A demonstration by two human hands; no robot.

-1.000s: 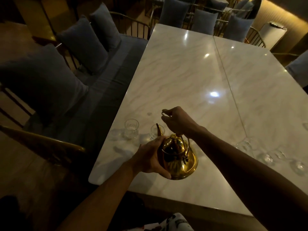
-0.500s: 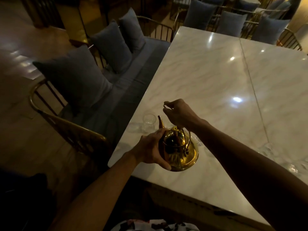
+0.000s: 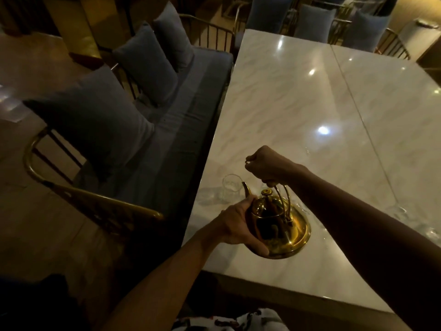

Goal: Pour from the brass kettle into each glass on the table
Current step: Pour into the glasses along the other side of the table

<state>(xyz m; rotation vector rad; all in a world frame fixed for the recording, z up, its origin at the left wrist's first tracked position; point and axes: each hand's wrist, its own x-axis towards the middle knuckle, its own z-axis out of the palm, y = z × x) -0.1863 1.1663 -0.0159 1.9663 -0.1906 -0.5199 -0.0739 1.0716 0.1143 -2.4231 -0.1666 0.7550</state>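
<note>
Your right hand grips the handle, left hand clasps the side, steadying the domed brass kettle toward the clear tumbler.

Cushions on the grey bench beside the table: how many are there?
3, in a row: a near cushion, a middle cushion and a far cushion. Others may lie outside the frame.

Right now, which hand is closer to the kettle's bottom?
Left. The left hand holds the kettle low on its side, thumb at the bottom rim. The right hand grips the handle up top, above the lid.
</note>
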